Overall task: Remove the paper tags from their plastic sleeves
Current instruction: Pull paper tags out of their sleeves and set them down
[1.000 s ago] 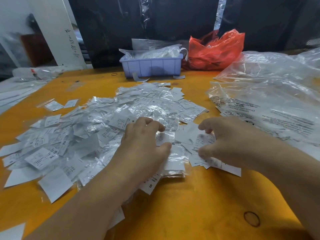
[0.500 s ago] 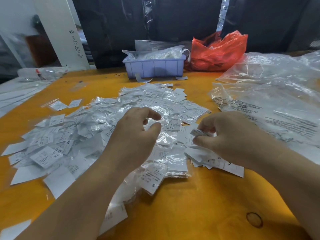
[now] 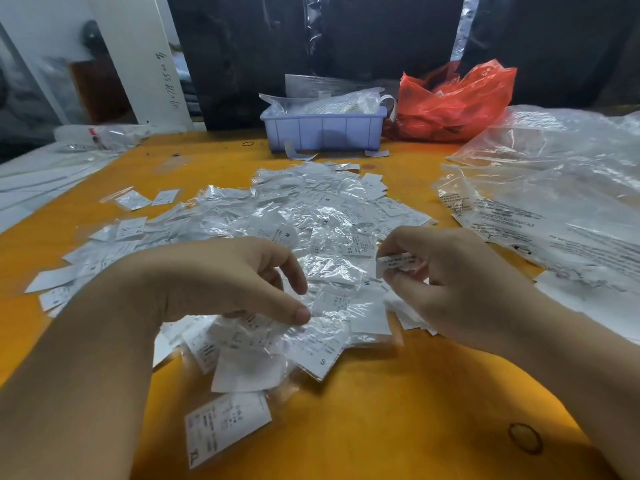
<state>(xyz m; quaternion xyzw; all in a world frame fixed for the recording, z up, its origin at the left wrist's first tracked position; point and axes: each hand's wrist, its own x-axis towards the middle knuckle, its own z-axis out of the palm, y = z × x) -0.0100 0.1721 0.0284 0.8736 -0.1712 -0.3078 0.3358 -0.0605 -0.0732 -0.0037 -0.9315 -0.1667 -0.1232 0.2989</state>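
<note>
Your right hand point(image 3: 446, 282) pinches a tag point(image 3: 396, 262) at 3 o'clock of the pile point(image 3: 304, 216), left hand point(image 3: 221, 278) loosely curled, empty.

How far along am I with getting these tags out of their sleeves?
Early on. Done: a few bare tags lie loose by the pile. In hand: your right hand pinches one tag; your left hand reaches into the pile. Left: most of that sleeved pile.

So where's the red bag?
In the head view the red bag sits at the table's far edge, right of center, touching the blue bin.
</note>
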